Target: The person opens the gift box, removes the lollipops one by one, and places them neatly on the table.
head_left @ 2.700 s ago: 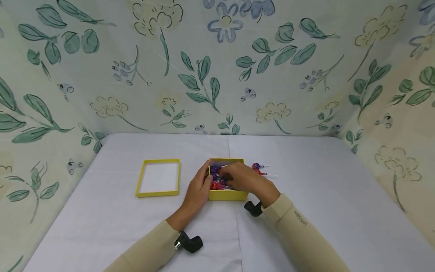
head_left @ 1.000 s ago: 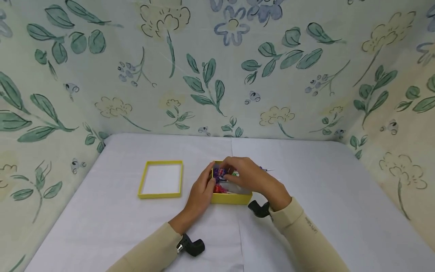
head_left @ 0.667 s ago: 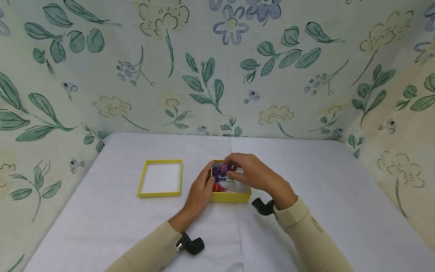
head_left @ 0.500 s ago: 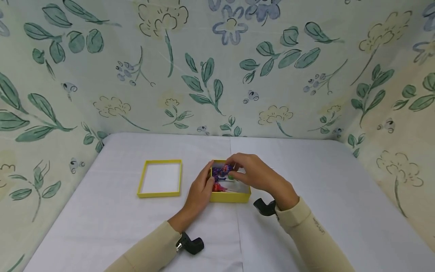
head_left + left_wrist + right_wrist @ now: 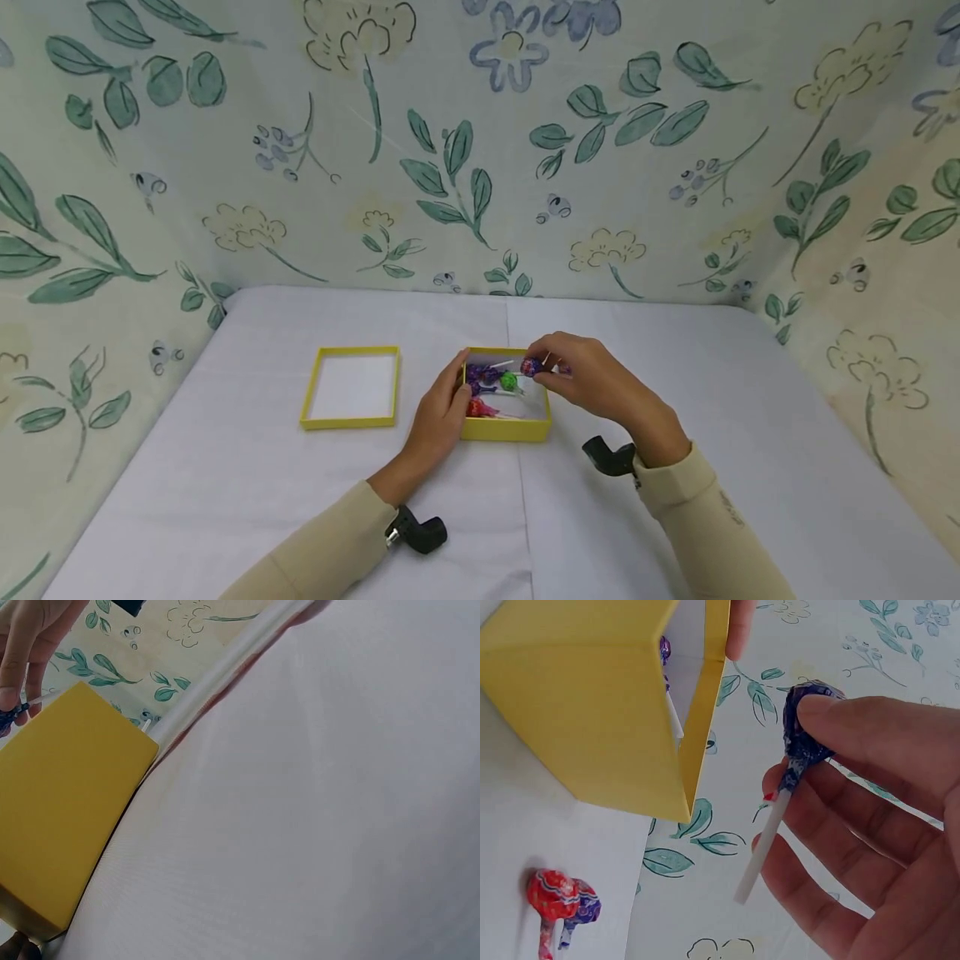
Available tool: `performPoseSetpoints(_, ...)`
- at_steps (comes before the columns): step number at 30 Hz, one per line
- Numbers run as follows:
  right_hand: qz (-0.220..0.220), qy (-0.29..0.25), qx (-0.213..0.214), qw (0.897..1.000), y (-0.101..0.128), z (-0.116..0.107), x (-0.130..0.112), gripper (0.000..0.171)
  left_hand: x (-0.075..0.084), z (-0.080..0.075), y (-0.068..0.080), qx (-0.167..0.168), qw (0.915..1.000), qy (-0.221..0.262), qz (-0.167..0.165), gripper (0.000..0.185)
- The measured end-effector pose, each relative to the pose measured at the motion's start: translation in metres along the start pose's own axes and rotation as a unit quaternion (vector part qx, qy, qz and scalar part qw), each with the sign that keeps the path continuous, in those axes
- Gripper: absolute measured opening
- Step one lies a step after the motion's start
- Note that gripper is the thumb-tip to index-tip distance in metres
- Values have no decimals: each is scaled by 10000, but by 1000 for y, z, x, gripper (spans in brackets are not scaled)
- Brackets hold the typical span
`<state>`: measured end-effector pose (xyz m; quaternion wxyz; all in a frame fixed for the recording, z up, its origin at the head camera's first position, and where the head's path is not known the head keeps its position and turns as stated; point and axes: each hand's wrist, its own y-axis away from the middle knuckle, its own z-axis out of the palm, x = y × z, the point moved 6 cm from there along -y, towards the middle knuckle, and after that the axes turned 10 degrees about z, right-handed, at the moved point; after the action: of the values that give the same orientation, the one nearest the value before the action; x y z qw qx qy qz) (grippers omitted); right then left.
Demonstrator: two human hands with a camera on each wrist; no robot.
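Observation:
A lollipop (image 5: 807,720) in a dark blue-purple wrapper is pinched by its head between the thumb and fingers of my right hand (image 5: 592,375), over the right part of an open yellow box (image 5: 506,429). Its white stick points down past the fingers in the right wrist view. Inside the box lie several purple lollipops (image 5: 483,375), a green lollipop (image 5: 509,382) and a red lollipop (image 5: 480,407). My left hand (image 5: 435,408) rests along the box's left wall, thumb and fingertips at the rim. The left wrist view shows mostly the box's yellow outside.
A yellow-edged lid (image 5: 348,423) lies on the white-covered table (image 5: 262,492), left of the box. On the table beyond the box's right side are a red-wrapped lollipop (image 5: 553,894) and a purple one (image 5: 586,901). A floral cloth (image 5: 442,100) hangs behind.
My right hand has come up from inside the box and moved right, bringing a purple lollipop along. The green lollipop is now uncovered. My left hand stays at the box's left side.

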<state>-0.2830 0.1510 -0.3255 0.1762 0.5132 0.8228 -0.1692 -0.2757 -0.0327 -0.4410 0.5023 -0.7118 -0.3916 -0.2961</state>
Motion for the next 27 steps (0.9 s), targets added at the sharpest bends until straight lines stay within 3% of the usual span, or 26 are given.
performPoseSetpoints(6,-25,-90,81,9999,10,-6,9,29,-2,1,-1,-66,9999,103,-47,52)
performPoseSetpoints(27,499,77,185,9986,27,0,51,34,2,-2,-1,-31,10000,-10,-94,52)
